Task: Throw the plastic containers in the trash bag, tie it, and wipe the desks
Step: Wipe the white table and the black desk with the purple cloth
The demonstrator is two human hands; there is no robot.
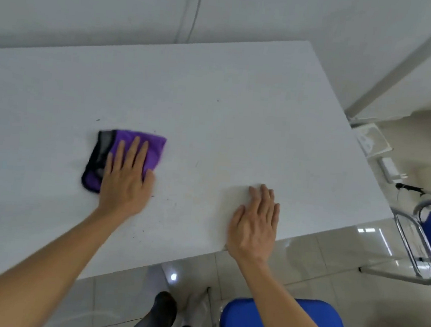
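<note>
A folded purple cloth (151, 145) with a black and grey edge lies on the white desk (240, 100), left of centre. My left hand (126, 179) presses flat on it with straight, spread fingers. My right hand (256, 223) rests flat on the bare desktop near the front edge, fingers straight, holding nothing. Small dark specks dot the desk surface between and in front of my hands. No plastic containers or trash bag show in this view.
A blue chair seat (281, 326) stands below the desk's front edge under my right forearm. A second blue chair with a chrome frame (414, 246) stands at the right. The floor is glossy tile. A white wall runs behind the desk.
</note>
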